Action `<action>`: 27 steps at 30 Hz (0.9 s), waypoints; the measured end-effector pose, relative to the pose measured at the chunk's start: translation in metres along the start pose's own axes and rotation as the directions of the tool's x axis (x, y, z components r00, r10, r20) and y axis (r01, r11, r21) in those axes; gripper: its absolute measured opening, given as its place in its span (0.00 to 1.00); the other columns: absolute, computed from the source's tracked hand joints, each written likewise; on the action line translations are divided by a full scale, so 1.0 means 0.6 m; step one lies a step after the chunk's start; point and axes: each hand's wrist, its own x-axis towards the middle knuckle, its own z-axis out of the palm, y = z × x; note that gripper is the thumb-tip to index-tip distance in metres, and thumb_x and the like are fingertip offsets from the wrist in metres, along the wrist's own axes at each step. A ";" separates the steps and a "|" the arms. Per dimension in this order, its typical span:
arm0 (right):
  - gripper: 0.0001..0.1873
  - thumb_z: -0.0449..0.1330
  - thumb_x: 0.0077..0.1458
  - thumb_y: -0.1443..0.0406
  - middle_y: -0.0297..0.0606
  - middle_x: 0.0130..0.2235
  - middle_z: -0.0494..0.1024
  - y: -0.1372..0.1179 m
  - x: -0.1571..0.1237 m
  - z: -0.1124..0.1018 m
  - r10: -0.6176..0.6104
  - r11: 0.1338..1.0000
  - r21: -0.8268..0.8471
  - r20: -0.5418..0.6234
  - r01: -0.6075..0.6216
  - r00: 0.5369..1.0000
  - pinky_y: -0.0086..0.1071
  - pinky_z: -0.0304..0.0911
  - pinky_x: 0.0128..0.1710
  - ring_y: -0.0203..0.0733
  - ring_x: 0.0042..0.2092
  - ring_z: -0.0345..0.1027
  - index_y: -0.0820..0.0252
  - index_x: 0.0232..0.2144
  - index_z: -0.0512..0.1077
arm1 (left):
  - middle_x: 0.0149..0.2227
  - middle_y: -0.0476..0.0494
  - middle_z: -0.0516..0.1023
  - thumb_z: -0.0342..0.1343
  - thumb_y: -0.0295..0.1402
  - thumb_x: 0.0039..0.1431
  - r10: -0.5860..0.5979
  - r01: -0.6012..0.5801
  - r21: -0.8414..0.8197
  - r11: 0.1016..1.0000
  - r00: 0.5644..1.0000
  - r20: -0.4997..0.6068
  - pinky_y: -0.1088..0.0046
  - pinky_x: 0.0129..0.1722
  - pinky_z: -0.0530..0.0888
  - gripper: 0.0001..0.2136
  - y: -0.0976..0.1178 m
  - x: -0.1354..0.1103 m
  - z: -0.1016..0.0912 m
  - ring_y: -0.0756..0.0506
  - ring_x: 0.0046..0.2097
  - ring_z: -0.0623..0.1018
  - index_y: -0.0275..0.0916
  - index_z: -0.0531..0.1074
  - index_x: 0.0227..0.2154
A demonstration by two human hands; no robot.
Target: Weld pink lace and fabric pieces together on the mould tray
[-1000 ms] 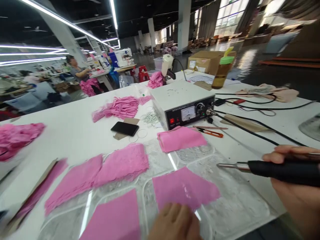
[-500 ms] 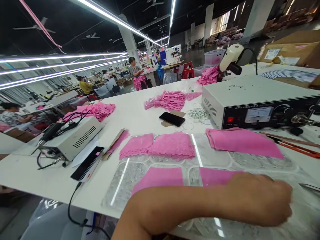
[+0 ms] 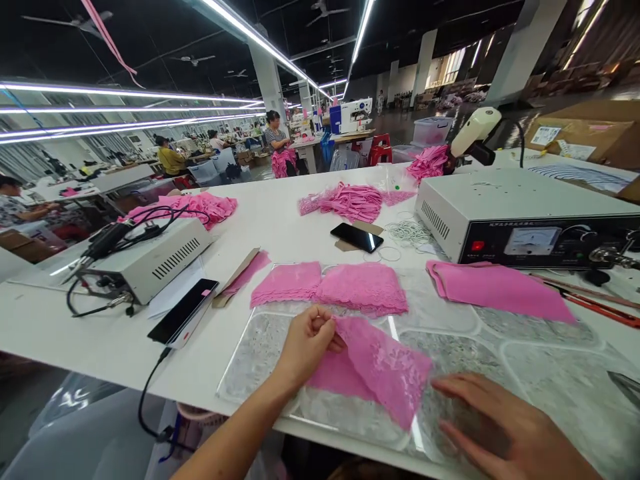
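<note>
My left hand (image 3: 311,343) pinches the upper left corner of a pink lace piece (image 3: 393,370). This piece hangs slanted, its patterned lower right corner near the mat. Partly beneath it, a plain pink fabric piece (image 3: 336,375) lies on the clear marbled mat (image 3: 270,353). My right hand (image 3: 493,420) is just right of the lace, fingers apart and slightly curled, holding nothing. Behind my left hand rest two stacks of pink lace pieces, a left stack (image 3: 286,283) and a right stack (image 3: 364,288). Folded pink fabric (image 3: 500,290) lies farther right.
A grey box with a dial (image 3: 530,213) stands back right; a smaller grey box (image 3: 160,257) with cables is at left. Phones lie at the back (image 3: 357,237) and left (image 3: 184,310). Orange-handled scissors (image 3: 600,308) and a metal blade tip (image 3: 625,385) are at right. Co-workers sit or stand beyond.
My left hand has come back from the far right and now holds the lace piece. My right hand has come into view. Only one of two plain pink pieces still shows on the mat's front.
</note>
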 end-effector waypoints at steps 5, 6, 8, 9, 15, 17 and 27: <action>0.08 0.56 0.56 0.66 0.39 0.35 0.77 -0.024 0.067 0.034 -0.187 0.982 -0.011 0.111 0.189 0.976 0.28 0.74 0.29 0.41 0.34 0.76 0.54 0.38 0.73 | 0.22 0.52 0.73 0.58 0.44 0.49 -0.044 0.042 -0.066 0.997 0.998 -0.034 0.72 0.31 0.77 0.15 -0.025 -0.008 -0.026 0.49 0.25 0.78 0.39 0.62 0.28; 0.07 0.55 0.57 0.68 0.38 0.34 0.77 -0.025 0.070 0.037 -0.203 0.979 0.021 0.128 0.202 0.971 0.27 0.73 0.28 0.39 0.32 0.75 0.54 0.36 0.72 | 0.22 0.52 0.73 0.58 0.44 0.49 -0.048 0.046 -0.061 0.997 0.998 -0.034 0.71 0.32 0.77 0.15 -0.029 -0.011 -0.032 0.49 0.26 0.78 0.39 0.62 0.28; 0.09 0.52 0.59 0.70 0.36 0.31 0.76 -0.022 0.072 0.039 -0.231 0.972 0.080 0.128 0.222 0.965 0.24 0.72 0.27 0.36 0.30 0.74 0.54 0.34 0.71 | 0.22 0.51 0.73 0.56 0.44 0.51 -0.049 0.047 -0.031 0.998 0.998 -0.037 0.70 0.32 0.77 0.13 -0.035 -0.020 -0.044 0.48 0.26 0.78 0.39 0.62 0.28; 0.10 0.52 0.60 0.70 0.36 0.31 0.75 -0.019 0.072 0.038 -0.238 0.969 0.101 0.121 0.226 0.964 0.23 0.71 0.27 0.35 0.30 0.73 0.54 0.33 0.71 | 0.23 0.50 0.73 0.55 0.43 0.52 -0.045 0.045 -0.004 0.999 0.998 -0.040 0.70 0.31 0.77 0.13 -0.038 -0.026 -0.051 0.48 0.26 0.78 0.39 0.62 0.28; 0.10 0.51 0.62 0.70 0.39 0.33 0.75 0.005 0.088 0.046 -0.241 0.966 0.131 0.169 0.221 0.956 0.26 0.71 0.28 0.37 0.31 0.73 0.56 0.35 0.71 | 0.22 0.52 0.67 0.52 0.33 0.53 0.113 -0.075 0.318 0.945 0.988 -0.104 0.76 0.25 0.65 0.04 -0.050 -0.070 -0.084 0.51 0.23 0.67 0.39 0.66 0.26; 0.11 0.50 0.62 0.71 0.39 0.34 0.74 0.008 0.095 0.054 -0.255 0.963 0.147 0.212 0.227 0.943 0.27 0.71 0.28 0.38 0.31 0.72 0.56 0.34 0.71 | 0.25 0.50 0.67 0.52 0.30 0.51 0.199 -0.135 0.424 0.895 0.974 -0.111 0.75 0.28 0.64 0.02 -0.053 -0.083 -0.090 0.50 0.27 0.66 0.39 0.67 0.25; 0.07 0.55 0.57 0.70 0.40 0.37 0.75 -0.033 0.124 0.038 -0.258 0.955 0.224 0.294 0.196 0.920 0.28 0.72 0.33 0.39 0.35 0.73 0.56 0.37 0.71 | 0.42 0.41 0.73 0.48 0.25 0.61 0.496 -0.339 0.786 0.517 0.867 0.048 0.66 0.43 0.74 0.06 -0.081 -0.111 -0.106 0.44 0.44 0.75 0.40 0.68 0.33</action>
